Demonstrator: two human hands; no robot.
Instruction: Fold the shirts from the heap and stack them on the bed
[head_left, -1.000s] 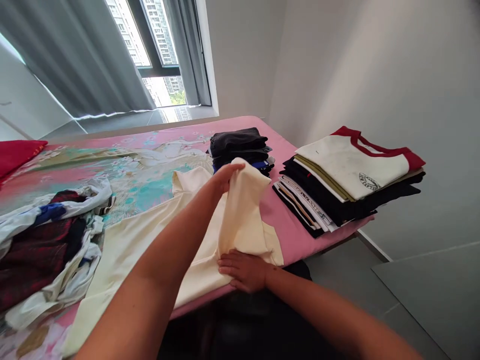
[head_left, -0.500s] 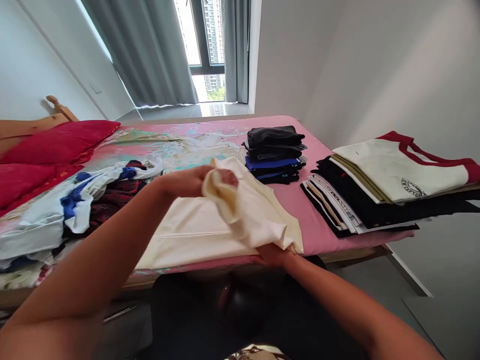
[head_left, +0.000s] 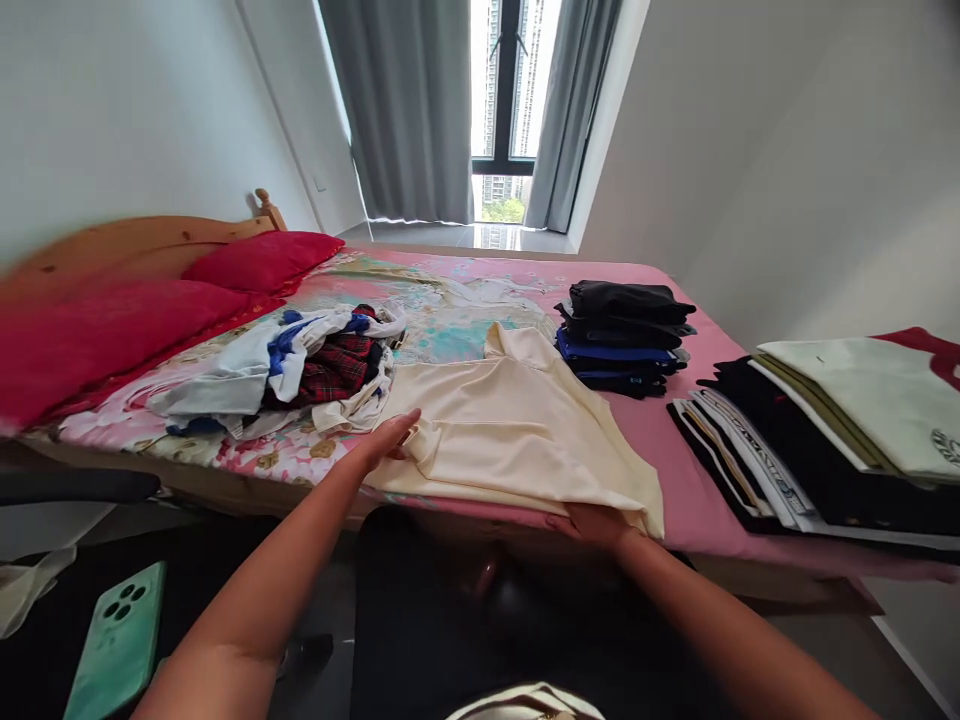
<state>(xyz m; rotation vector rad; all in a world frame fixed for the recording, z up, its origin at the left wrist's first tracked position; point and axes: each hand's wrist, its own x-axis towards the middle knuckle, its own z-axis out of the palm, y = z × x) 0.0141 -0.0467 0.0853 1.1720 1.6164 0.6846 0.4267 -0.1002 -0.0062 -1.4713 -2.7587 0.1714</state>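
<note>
A cream long-sleeved shirt point(head_left: 517, 430) lies partly folded across the front of the bed, its collar end towards the far side. At its left part, my left hand point(head_left: 391, 438) is closed on the end of a sleeve that lies across the body of the shirt. Along the bed's front edge, my right hand point(head_left: 596, 523) is closed on the near edge of the same shirt. Cloth covers part of its fingers.
Left of the shirt is a crumpled heap of clothes point(head_left: 300, 365), with red pillows point(head_left: 262, 262) beyond. Dark folded clothes point(head_left: 624, 335) stand behind on the right; another folded stack point(head_left: 825, 440) sits at the right edge. A green phone point(head_left: 120, 635) lies lower left.
My left hand has come down and left, laying the raised sleeve across the shirt. My right hand keeps to the near edge. The view has turned left.
</note>
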